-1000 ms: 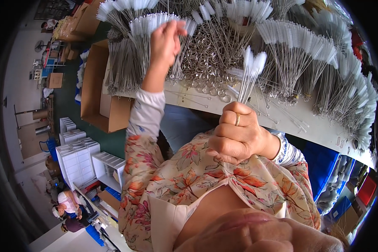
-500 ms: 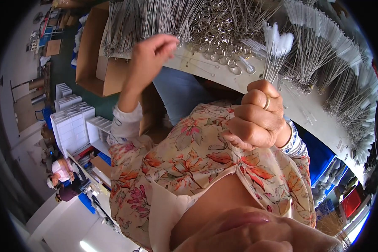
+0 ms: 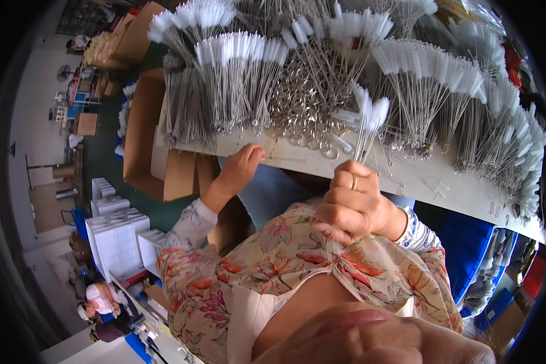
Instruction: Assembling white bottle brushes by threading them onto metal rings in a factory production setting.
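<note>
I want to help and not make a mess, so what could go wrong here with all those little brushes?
1. The right hand grips a small bunch of white-tipped wire brushes only at the bottom, so one might slide out.
2. The left hand is at the edge of the table, right below packed brush piles; a bump could knock some off.
3. The metal rings lie tangled, so pulling one brush may drag others.

The person's left hand (image 3: 241,168) reaches forward with the forearm stretched out from a floral sleeve, fingers curled loosely and tips pressed together at the front. The right hand (image 3: 352,206) sits closer to the chest, closed into a fist, knuckles upward, a ring on one finger, wrist bent inward.
</note>
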Action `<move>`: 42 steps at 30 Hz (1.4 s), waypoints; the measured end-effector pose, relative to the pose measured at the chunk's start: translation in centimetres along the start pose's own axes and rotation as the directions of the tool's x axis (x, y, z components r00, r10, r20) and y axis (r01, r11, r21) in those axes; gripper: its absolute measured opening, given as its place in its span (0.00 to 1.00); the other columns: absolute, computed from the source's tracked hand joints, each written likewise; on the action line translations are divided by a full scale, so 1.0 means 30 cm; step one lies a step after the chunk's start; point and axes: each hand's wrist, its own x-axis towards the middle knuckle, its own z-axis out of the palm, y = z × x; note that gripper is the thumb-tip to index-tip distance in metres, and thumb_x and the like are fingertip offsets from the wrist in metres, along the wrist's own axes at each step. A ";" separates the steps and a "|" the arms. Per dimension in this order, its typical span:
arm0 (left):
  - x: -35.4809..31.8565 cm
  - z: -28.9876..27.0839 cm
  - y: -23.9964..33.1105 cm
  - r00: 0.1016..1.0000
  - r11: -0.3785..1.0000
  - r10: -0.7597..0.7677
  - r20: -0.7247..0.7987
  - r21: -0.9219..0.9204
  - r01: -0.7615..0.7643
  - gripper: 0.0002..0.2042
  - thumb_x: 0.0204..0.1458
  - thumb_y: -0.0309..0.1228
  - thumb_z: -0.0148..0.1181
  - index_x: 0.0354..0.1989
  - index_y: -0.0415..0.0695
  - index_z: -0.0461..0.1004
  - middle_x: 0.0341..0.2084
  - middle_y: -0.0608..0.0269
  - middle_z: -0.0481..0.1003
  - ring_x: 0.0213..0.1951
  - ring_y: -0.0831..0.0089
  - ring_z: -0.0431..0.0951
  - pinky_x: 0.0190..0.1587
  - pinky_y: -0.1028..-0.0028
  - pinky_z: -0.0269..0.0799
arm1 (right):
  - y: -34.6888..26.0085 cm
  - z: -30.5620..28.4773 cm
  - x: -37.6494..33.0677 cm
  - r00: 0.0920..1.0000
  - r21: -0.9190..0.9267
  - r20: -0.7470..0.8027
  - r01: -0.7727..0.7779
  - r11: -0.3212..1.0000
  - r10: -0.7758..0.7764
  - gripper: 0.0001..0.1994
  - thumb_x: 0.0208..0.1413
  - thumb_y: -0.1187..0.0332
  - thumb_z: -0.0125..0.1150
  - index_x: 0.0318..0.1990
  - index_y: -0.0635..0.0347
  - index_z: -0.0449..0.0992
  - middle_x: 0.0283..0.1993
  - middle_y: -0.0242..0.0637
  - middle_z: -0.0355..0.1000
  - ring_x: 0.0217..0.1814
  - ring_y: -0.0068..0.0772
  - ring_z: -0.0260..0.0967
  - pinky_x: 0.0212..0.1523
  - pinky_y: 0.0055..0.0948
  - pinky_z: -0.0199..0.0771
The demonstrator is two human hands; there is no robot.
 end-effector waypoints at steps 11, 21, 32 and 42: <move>0.837 -0.591 -0.103 0.865 0.752 0.491 -0.099 0.549 -0.365 0.07 0.50 0.21 0.53 0.38 0.39 0.72 0.34 0.58 0.74 0.35 0.63 0.76 0.38 0.70 0.72 | -0.016 0.025 0.061 0.973 0.039 0.088 0.209 0.977 -0.211 0.07 0.39 0.66 0.55 0.21 0.53 0.62 0.21 0.28 0.56 0.26 0.28 0.59 0.30 0.27 0.61; 0.466 -0.329 0.162 0.917 0.402 0.063 0.393 -0.851 0.337 0.21 0.61 0.44 0.41 0.36 0.36 0.72 0.31 0.58 0.76 0.33 0.71 0.77 0.40 0.71 0.73 | 0.036 0.065 0.067 0.939 -0.059 0.063 0.341 0.938 -0.337 0.06 0.34 0.67 0.53 0.20 0.52 0.61 0.21 0.27 0.56 0.25 0.26 0.58 0.28 0.26 0.59; 0.147 -0.156 0.259 0.835 0.067 -0.550 -0.018 -0.998 0.022 0.12 0.60 0.34 0.47 0.31 0.38 0.70 0.21 0.61 0.73 0.23 0.76 0.74 0.26 0.77 0.72 | 0.088 0.236 0.005 0.994 0.315 -0.045 0.113 0.942 -0.104 0.06 0.49 0.69 0.59 0.31 0.61 0.72 0.32 0.34 0.68 0.37 0.32 0.67 0.44 0.30 0.67; 0.156 -0.049 0.280 0.830 0.181 -0.553 -0.065 -0.982 0.044 0.10 0.56 0.28 0.53 0.41 0.33 0.72 0.27 0.55 0.76 0.24 0.74 0.77 0.21 0.79 0.73 | 0.193 0.207 0.004 0.556 0.650 0.241 -0.701 0.293 0.795 0.08 0.51 0.72 0.63 0.35 0.65 0.72 0.24 0.31 0.72 0.26 0.16 0.69 0.27 0.16 0.70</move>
